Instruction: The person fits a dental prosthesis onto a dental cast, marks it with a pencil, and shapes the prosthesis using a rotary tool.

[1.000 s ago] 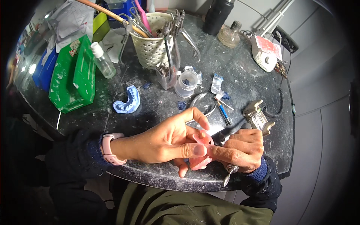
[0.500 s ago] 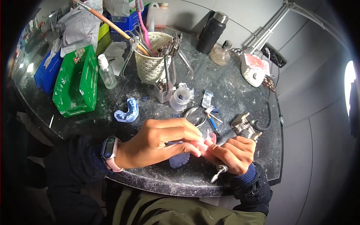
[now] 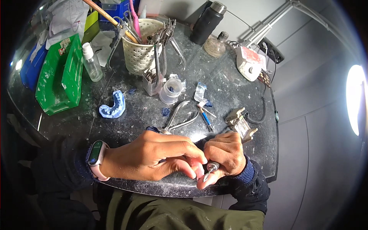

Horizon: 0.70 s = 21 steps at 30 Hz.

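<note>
My right hand (image 3: 227,152) is closed around a dental handpiece (image 3: 213,165) whose pointed metal bur tip slants down toward me. My left hand (image 3: 157,155), with a watch on its wrist, is curled in close from the left, its fingertips nearly at the bur. Between its thumb and fingers a bit of pink (image 3: 197,168) shows, apparently the pink dental piece seen a moment ago; most of it is hidden. Just beyond my left hand lie metal pliers (image 3: 180,118) with handles spread. A blue-handled tool (image 3: 206,120) lies beyond my right hand.
A blue dental cast (image 3: 114,106) lies at left, near a green bin (image 3: 57,82) and spray bottle (image 3: 92,65). Farther back are a basket (image 3: 138,57) of pliers, a plastic cup (image 3: 170,92), a dark flask (image 3: 207,23) and glass burner (image 3: 216,46). Right: an articulator (image 3: 239,124), white control box (image 3: 249,65).
Both hands have come nearer to me, and the right hand has turned, bringing the bur beside the left fingertips. The pink piece is now mostly hidden. The view has shifted, so the bench contents appear farther left.
</note>
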Available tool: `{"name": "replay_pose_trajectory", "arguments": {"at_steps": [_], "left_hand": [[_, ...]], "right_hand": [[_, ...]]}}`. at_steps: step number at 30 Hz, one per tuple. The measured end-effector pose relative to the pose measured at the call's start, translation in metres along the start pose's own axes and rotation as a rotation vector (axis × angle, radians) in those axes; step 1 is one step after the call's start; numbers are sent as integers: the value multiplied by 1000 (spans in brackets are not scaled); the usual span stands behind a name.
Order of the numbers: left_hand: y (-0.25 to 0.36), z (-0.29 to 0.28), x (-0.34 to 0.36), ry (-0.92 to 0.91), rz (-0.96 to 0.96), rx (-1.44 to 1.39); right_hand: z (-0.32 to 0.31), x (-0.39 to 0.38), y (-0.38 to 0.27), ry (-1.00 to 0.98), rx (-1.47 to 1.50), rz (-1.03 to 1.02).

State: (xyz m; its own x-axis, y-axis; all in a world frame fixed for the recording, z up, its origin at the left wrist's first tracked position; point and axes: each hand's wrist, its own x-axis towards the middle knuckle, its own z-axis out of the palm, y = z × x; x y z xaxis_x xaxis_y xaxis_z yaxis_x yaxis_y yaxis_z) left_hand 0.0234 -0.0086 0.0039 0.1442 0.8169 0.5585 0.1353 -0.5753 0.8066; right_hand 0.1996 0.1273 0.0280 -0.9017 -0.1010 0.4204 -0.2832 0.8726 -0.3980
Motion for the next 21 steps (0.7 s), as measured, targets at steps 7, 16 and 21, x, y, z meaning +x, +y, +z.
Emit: {"name": "replay_pose_trajectory", "arguments": {"at_steps": [7,16,21], "left_hand": [[-3,2,0,30,-9,-68],[-2,3,-3,72,-38,-98],[-1,2,-1,70,-33,-84]], "right_hand": [[3,-4,2,10,-44,-12],[4,-1,0,-24,-77,-2],[5,-2,-1,-23,-105,0]]}}
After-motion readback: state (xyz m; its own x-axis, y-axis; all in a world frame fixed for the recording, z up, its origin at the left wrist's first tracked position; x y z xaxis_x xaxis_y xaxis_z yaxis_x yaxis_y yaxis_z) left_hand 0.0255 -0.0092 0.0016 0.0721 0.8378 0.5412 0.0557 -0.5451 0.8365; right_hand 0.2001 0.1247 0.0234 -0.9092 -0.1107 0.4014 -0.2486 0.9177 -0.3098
